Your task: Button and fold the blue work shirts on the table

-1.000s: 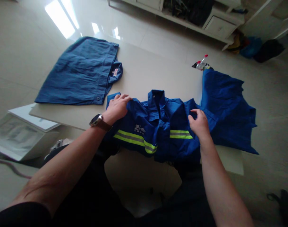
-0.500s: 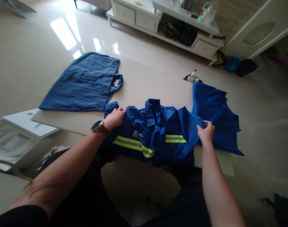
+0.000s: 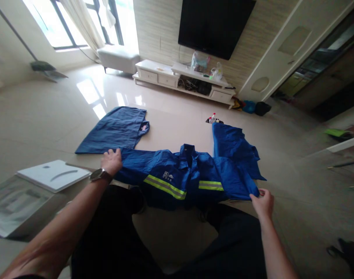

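Note:
A blue work jacket (image 3: 191, 166) with yellow-and-grey reflective strips and a white chest print lies front up before me, collar pointing away. Its sleeves are stretched out to both sides. My left hand (image 3: 111, 162), with a watch on the wrist, has its fingers closed on the end of the left-hand sleeve. At the other side, my right hand (image 3: 263, 201) pinches the cuff of the right-hand sleeve between thumb and fingers. The jacket's lower part drops toward my knees and is partly hidden in shadow.
A folded faded-blue garment (image 3: 113, 130) lies beyond my left hand. Another blue garment (image 3: 235, 143) lies at the right, partly under the sleeve. A white box-like object (image 3: 53, 174) stands left. Bottles (image 3: 213, 118), a TV cabinet (image 3: 165, 77) and a television (image 3: 214, 27) are farther off.
My hands have moved apart, the left from the shoulder area out to the sleeve end, the right down to the cuff. The sleeves are now drawn out. The view has tilted up.

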{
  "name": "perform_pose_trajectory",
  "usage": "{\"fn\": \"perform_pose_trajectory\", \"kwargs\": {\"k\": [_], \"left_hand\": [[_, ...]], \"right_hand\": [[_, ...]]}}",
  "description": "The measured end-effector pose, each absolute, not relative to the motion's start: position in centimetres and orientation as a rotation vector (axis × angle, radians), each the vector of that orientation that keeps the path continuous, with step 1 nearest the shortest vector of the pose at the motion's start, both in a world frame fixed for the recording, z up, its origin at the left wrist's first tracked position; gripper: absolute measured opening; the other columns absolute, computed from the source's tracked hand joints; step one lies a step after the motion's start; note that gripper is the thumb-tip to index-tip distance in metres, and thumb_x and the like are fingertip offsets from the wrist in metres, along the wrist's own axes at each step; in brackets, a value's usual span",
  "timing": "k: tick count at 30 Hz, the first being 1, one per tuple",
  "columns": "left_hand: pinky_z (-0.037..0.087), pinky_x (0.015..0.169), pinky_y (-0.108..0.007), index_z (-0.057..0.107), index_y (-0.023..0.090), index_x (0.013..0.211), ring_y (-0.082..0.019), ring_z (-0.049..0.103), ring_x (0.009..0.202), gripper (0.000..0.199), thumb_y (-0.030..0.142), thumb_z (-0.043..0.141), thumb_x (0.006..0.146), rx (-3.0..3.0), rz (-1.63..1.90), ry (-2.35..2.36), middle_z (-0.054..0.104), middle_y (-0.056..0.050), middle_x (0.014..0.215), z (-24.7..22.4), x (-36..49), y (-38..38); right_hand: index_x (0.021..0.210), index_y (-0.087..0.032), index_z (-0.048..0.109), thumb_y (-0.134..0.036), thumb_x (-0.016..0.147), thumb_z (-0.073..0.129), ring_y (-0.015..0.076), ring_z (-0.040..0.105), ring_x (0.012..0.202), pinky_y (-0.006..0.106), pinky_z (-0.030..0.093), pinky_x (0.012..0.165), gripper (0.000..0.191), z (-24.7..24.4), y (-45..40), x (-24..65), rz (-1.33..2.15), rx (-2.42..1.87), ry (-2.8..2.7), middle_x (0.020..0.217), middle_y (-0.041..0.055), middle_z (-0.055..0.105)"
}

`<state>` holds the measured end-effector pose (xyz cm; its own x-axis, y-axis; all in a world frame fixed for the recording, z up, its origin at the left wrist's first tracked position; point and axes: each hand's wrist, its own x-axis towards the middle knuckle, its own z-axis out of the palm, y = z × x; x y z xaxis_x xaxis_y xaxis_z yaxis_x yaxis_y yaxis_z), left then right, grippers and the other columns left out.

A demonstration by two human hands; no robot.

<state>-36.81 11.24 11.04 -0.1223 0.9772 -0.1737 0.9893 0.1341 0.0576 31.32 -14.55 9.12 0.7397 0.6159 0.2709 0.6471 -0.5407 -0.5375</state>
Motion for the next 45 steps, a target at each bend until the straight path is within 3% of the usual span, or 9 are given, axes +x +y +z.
{"fn": "perform_pose_trajectory", "kwargs": {"k": [3, 7, 11, 17, 22, 30, 35, 39, 45], "left_hand": [[0.041, 0.112, -0.059, 0.035, 0.014, 0.161, -0.044, 0.043, 0.145, 0.078, 0.024, 0.058, 0.087, 2.161, -0.084, 2.012, 0.042, -0.028, 0.157, 9.1, -33.2, 10.8], [0.030, 0.123, -0.054, 0.043, 0.025, 0.155, -0.033, 0.037, 0.152, 0.061, 0.033, 0.051, 0.096, 2.211, -0.024, 1.650, 0.042, -0.016, 0.165, 6.3, -26.4, 12.0], [0.031, 0.121, -0.055, 0.044, 0.026, 0.155, -0.034, 0.034, 0.155, 0.059, 0.039, 0.049, 0.098, 2.143, -0.009, 1.636, 0.041, -0.016, 0.166, 4.5, -22.8, 13.5], [0.043, 0.110, -0.048, 0.066, 0.019, 0.130, -0.036, 0.055, 0.132, 0.048, 0.046, 0.057, 0.091, 2.168, -0.075, 1.731, 0.065, -0.020, 0.135, 4.4, -24.3, 14.5], [0.048, 0.101, -0.036, 0.075, 0.023, 0.105, -0.028, 0.068, 0.112, 0.035, 0.040, 0.046, 0.097, 2.170, -0.035, 1.659, 0.076, -0.014, 0.110, 7.2, -26.8, 13.4], [0.050, 0.099, -0.034, 0.073, 0.021, 0.113, -0.027, 0.068, 0.105, 0.050, 0.057, 0.042, 0.096, 2.069, 0.483, 1.519, 0.078, -0.009, 0.113, 14.0, -32.8, 5.7], [0.057, 0.084, -0.033, 0.079, 0.021, 0.103, -0.028, 0.069, 0.093, 0.061, 0.074, 0.058, 0.081, 1.935, 0.565, 1.462, 0.081, -0.004, 0.097, 19.2, -35.7, 0.6], [0.058, 0.069, -0.034, 0.084, 0.023, 0.085, -0.027, 0.069, 0.076, 0.053, 0.072, 0.067, 0.072, 1.870, 0.488, 1.356, 0.080, -0.003, 0.082, 23.9, -37.2, -1.5], [0.061, 0.071, -0.037, 0.083, 0.039, 0.080, -0.026, 0.070, 0.072, 0.037, 0.069, 0.065, 0.070, 1.897, 0.552, 1.500, 0.079, 0.009, 0.075, 26.6, -40.3, -4.1]], "right_hand": [[0.095, -0.025, 0.055, -0.034, 0.062, 0.073, 0.0392, 0.053, 0.116, 0.052, 0.049, 0.092, 0.039, 8.9, -14.4, 29.6, -0.032, -2.498, -1.109, 0.107, 0.0130, 0.054], [0.101, -0.024, 0.057, -0.035, 0.073, 0.066, 0.0348, 0.053, 0.117, 0.048, 0.047, 0.087, 0.031, 9.2, -9.8, 26.2, -0.064, -2.314, -1.464, 0.123, 0.0149, 0.056], [0.093, -0.026, 0.056, -0.040, 0.075, 0.070, 0.0315, 0.056, 0.110, 0.041, 0.046, 0.077, 0.026, 8.5, -3.5, 24.2, -0.045, -2.070, -1.707, 0.114, 0.0126, 0.066], [0.076, -0.028, 0.051, -0.056, 0.083, 0.071, 0.0257, 0.060, 0.088, 0.035, 0.043, 0.069, 0.035, 7.7, 2.7, 23.3, -0.052, -1.931, -1.790, 0.075, 0.0031, 0.063], [0.071, -0.028, 0.064, -0.050, 0.084, 0.072, 0.0206, 0.057, 0.060, 0.032, 0.042, 0.062, 0.027, 10.0, 1.5, 23.8, 0.045, -1.860, -1.883, 0.059, -0.0008, 0.061], [0.080, -0.026, 0.079, -0.048, 0.086, 0.064, 0.0293, 0.073, 0.077, 0.042, 0.057, 0.076, 0.027, 17.8, -11.1, 25.7, -0.023, -1.792, -1.756, 0.081, 0.0090, 0.079], [0.080, -0.031, 0.078, -0.047, 0.089, 0.068, 0.0291, 0.073, 0.065, 0.042, 0.058, 0.063, 0.020, 22.0, -18.7, 26.0, -0.276, -1.639, -1.708, 0.075, 0.0081, 0.078], [0.081, -0.030, 0.079, -0.035, 0.091, 0.070, 0.0213, 0.066, 0.051, 0.038, 0.053, 0.059, 0.015, 25.2, -22.7, 27.3, -0.596, -1.498, -1.972, 0.064, 0.0038, 0.074], [0.098, -0.034, 0.082, -0.024, 0.087, 0.073, 0.0187, 0.067, 0.055, 0.038, 0.051, 0.062, 0.018, 28.0, -25.5, 30.0, -0.886, -1.248, -2.201, 0.070, 0.0005, 0.076]]}}
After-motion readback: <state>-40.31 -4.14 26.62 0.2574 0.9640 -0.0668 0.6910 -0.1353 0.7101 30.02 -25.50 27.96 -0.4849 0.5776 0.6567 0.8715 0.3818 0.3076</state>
